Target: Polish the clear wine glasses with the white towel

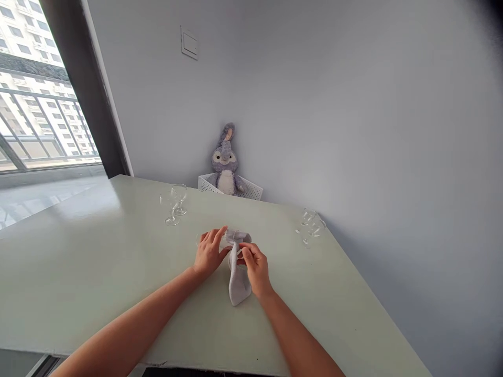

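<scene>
In front of me, low over the table, a clear stemmed glass (227, 242) is tilted on its side. My left hand (209, 253) is closed around it, and a faint edge of the glass's foot shows left of the fingers. A light grey cloth (239, 288) is bunched at the bowl, partly in or around it; I cannot tell which. Its loose end hangs down toward me. My right hand (256, 266) pinches the cloth beside the bowl, thumb and fingers together. The hands hide part of the glass.
Two clear stemmed glasses (172, 213) stand at the back left of the pale green table (98, 272). More clear glasses (309, 225) are grouped near the right edge. Behind the table, a plush rabbit (225, 159) sits in a white basket (251, 191) against the wall.
</scene>
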A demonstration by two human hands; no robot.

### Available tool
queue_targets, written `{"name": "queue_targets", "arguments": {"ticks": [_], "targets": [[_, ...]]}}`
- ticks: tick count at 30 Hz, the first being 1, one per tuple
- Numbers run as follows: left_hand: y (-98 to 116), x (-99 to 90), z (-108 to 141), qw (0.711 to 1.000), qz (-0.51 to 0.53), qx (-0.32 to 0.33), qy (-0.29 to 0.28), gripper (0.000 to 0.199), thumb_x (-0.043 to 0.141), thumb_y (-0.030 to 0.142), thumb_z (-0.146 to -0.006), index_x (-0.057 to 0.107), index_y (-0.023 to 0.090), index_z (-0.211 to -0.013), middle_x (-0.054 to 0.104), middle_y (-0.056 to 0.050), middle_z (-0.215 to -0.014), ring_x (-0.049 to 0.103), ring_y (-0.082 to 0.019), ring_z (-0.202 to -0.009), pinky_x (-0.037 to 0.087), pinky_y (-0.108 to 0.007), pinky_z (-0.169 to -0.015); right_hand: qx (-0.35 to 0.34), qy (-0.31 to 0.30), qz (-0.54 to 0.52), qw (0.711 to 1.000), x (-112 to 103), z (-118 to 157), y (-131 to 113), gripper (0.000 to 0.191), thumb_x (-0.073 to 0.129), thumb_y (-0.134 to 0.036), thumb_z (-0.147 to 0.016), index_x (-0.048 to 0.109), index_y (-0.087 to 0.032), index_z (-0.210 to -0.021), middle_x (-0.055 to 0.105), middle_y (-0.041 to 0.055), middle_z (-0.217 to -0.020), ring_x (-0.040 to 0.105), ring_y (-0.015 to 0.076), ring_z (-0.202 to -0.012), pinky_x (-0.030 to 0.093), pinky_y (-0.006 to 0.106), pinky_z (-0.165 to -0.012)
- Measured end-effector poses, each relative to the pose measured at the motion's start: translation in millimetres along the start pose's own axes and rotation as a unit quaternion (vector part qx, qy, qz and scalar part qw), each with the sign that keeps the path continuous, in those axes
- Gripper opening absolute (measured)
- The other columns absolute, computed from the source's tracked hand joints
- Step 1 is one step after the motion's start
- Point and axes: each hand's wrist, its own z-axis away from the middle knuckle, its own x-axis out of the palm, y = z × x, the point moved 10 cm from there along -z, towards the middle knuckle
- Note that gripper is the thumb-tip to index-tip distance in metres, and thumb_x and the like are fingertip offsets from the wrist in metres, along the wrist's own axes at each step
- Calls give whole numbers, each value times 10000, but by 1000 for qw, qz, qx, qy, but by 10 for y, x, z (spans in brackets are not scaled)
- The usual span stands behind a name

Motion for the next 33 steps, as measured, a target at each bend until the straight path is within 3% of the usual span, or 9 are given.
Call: {"name": "queue_targets", "arguments": {"ticks": [5, 10, 13, 17, 20, 24, 28, 31, 33], "targets": [[152, 20, 8, 998, -17, 56, -19, 451, 471, 371, -834, 404, 194, -1242, 579, -99, -1019, 546, -225, -930, 351, -369, -848, -21, 19, 64, 998, 17, 1, -18, 208, 616, -382, -722, 628, -202, -827, 543, 29, -844, 503, 139, -703, 446, 267, -651], [-55, 29, 9, 1000, 0, -26, -2, 527, 514, 405, -807, 356, 214, -1271, 592, -72, -974, 565, -220, -884, 372, -367, -818, 104, 128, -109, 980, -300, -28, 258, 248, 567, -430, -745, 548, -186, -704, 447, -42, -581, 423, 104, -535, 368, 223, -500], [-115, 41, 17, 999, 6, -38, -1, 533, 516, 409, -804, 349, 224, -1275, 594, -65, -962, 569, -219, -875, 380, -362, -802, 107, 166, -150, 969, -390, -3, 248, 279, 546, -463, -758, 553, -187, -716, 467, -39, -583, 431, 103, -527, 367, 223, -491], [-29, 48, 16, 1000, -4, -7, -13, 495, 482, 402, -826, 369, 199, -1263, 593, -80, -976, 563, -219, -888, 372, -360, -811, 59, 61, -104, 991, -105, 7, 55, 325, 497, -471, -804, 646, -204, -915, 615, 32, -814, 547, 172, -806, 436, 288, -714], [34, 28, 15, 1000, -16, 15, -11, 485, 463, 410, -835, 381, 189, -1259, 591, -90, -993, 554, -222, -899, 360, -365, -824, 32, -21, -76, 996, 123, 40, -75, 368, 454, -470, -835, 617, -241, -1072, 622, 48, -1006, 503, 197, -1026, 376, 334, -894], [69, -37, 8, 999, -26, 37, 5, 469, 473, 369, -833, 401, 173, -1253, 587, -107, -1015, 539, -233, -938, 364, -366, -822, 43, -117, -67, 990, 297, 81, -142, 393, 463, -477, -829, 595, -219, -1093, 627, 33, -906, 539, 186, -887, 418, 309, -806], [227, -76, 22, 994, -13, 107, -3, 396, 443, 289, -843, 439, 195, -1228, 588, -108, -1039, 545, -223, -917, 373, -384, -836, 66, -187, -88, 976, 411, 144, -104, 375, 568, -458, -764, 611, -185, -1018, 604, 23, -808, 525, 145, -714, 426, 251, -651], [351, -66, 53, 987, -12, 157, -22, 369, 407, 206, -846, 461, 214, -1211, 588, -103, -1058, 541, -217, -915, 371, -404, -858, 75, -201, -88, 973, 463, 167, -4, 306, 613, -419, -730, 635, -173, -911, 590, 7, -745, 501, 126, -651, 412, 239, -605], [382, -49, 56, 985, -17, 167, -35, 378, 396, 182, -848, 457, 215, -1220, 589, -104, -1064, 541, -215, -927, 383, -403, -858, 79, -177, -79, 978, 435, 141, 74, 258, 620, -402, -721, 650, -177, -842, 592, 0, -726, 499, 126, -649, 414, 241, -607]]}}
